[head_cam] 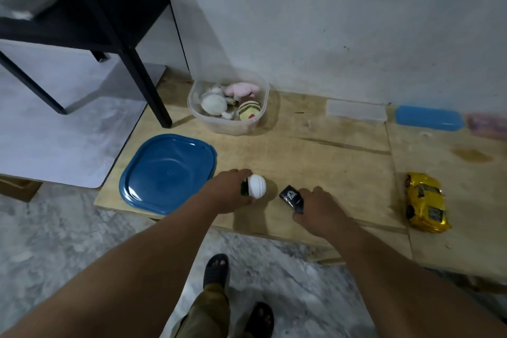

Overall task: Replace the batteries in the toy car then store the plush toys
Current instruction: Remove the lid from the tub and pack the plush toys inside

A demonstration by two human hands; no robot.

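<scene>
Your left hand is gripping a white plush and your right hand a dark one; the clear tub is sitting at twelve o'clock on the desk; carrying both at once, you are risking one snagging on its rim and dropping, while the toy car is lying at three o'clock.

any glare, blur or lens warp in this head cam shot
Head view: glare patch on the blue lid near its front edge; far-right pink item and upper-left black shelf smeared soft; wide-angle bending curves the wooden board edges; left hand casts a soft shadow.
</scene>
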